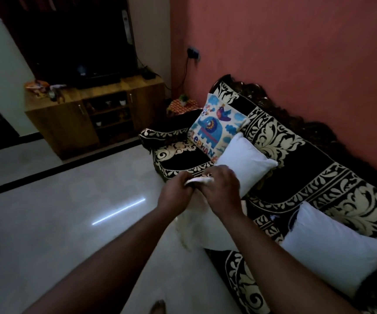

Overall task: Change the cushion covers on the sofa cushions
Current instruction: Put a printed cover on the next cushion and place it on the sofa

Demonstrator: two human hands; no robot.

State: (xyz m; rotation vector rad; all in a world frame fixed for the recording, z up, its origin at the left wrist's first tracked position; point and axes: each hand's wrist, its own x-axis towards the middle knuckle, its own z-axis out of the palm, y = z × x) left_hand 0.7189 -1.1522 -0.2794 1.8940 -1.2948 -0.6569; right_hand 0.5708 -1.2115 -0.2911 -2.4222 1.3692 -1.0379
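Note:
My left hand [175, 191] and my right hand [222, 189] both grip the top edge of a pale cushion cover [200, 225], which hangs blurred below them in front of the sofa [296, 177]. On the sofa lean a cushion in a blue elephant-print cover [214, 128], a bare white cushion [246, 162] beside it, and another bare white cushion [332, 248] nearer me on the right.
The sofa wears a black and cream patterned throw and stands against a red wall [296, 53]. A wooden TV cabinet [92, 114] with a television [76, 41] stands at the far left. Glossy floor [69, 211] spreads to the left; a foot [158, 307] shows below.

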